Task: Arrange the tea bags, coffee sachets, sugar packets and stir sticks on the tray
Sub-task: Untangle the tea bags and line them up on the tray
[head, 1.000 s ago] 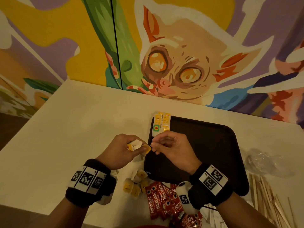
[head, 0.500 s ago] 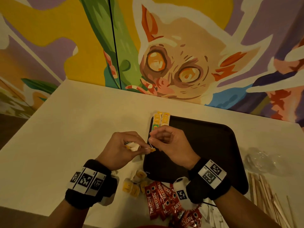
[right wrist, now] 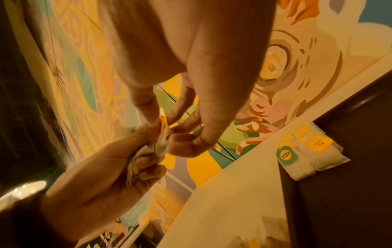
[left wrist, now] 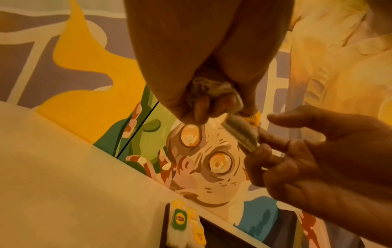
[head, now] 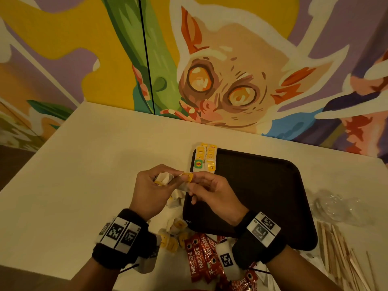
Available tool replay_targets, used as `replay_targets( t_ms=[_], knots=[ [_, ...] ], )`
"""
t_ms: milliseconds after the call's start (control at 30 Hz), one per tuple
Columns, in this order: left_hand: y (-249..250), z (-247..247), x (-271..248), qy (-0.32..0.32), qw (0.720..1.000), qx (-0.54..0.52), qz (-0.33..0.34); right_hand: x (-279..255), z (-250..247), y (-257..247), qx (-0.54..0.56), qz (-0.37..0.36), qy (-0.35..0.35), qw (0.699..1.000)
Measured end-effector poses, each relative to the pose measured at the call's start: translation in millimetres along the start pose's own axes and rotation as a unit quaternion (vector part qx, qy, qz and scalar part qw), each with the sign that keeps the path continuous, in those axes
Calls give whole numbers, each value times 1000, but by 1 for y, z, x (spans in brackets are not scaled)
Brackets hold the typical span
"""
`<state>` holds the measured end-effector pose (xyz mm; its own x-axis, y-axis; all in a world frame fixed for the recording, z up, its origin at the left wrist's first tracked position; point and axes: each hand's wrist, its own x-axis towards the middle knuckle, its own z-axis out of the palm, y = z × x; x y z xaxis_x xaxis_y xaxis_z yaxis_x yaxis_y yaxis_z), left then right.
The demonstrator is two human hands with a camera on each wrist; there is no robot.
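Both hands meet above the table, just left of the black tray (head: pixel 262 196). My left hand (head: pixel 161 181) grips a small bunch of white tea bags (head: pixel 164 177), seen bunched in its fingers (left wrist: pixel 212 87). My right hand (head: pixel 192 181) pinches one tea bag by its yellow tag (head: pixel 188 177), and its white pouch (left wrist: pixel 241 132) stretches between the two hands. A neat double row of tea bags (head: pixel 204 158) lies on the tray's far-left corner. Loose tea bags (head: pixel 174 234) and red coffee sachets (head: pixel 201 255) lie on the table near my wrists. Wooden stir sticks (head: pixel 340 255) lie at the right.
Crumpled clear plastic (head: pixel 336 206) lies right of the tray. A painted wall (head: pixel 231 80) stands close behind the table's far edge. The white table (head: pixel 94 164) stretches away to the left. Most of the tray's floor is bare.
The hands have stayed together and risen slightly. My right hand's pinch has shifted onto the yellow tag, and one bag now stretches out from the left hand's bunch.
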<state>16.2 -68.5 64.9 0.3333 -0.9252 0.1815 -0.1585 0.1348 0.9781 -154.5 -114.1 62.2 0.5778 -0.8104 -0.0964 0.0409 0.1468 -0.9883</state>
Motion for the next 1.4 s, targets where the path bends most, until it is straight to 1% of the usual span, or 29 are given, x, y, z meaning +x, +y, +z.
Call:
replay_targets(
  t_ms=[100, 233, 300, 400, 567, 733, 867, 1067, 1200, 1300, 1400],
  knots=[
    [-4, 4, -3, 6, 1000, -6, -28, 2, 0, 8, -58, -7, 21, 998],
    [-11, 6, -4, 5, 999, 19, -44, 10, -5, 19, -83, 8, 49, 995],
    [-15, 5, -3, 26, 997, 24, -65, 18, -11, 27, -97, 33, 73, 992],
    [-20, 2, -2, 50, 993, 21, -101, 32, -25, 44, -125, 85, 132, 980],
    [-24, 2, -4, 37, 992, 38, -118, 57, -45, 65, -195, 148, 196, 949],
    [-28, 1, -6, 19, 990, 57, -125, 87, -57, 88, -242, 201, 210, 926],
    [-32, 0, -11, 6, 988, 65, -137, 105, -63, 103, -287, 220, 204, 910],
    [-35, 0, -14, -16, 985, 80, -150, 114, -64, 116, -333, 224, 190, 896],
    [-36, 1, -14, -25, 983, 95, -154, 113, -63, 115, -332, 209, 193, 899],
    [-37, 3, -14, -24, 982, 95, -159, 107, -63, 107, -347, 174, 202, 899],
    [-40, 5, -13, -32, 981, 88, -171, 97, -58, 91, -338, 133, 233, 902]
  ],
)
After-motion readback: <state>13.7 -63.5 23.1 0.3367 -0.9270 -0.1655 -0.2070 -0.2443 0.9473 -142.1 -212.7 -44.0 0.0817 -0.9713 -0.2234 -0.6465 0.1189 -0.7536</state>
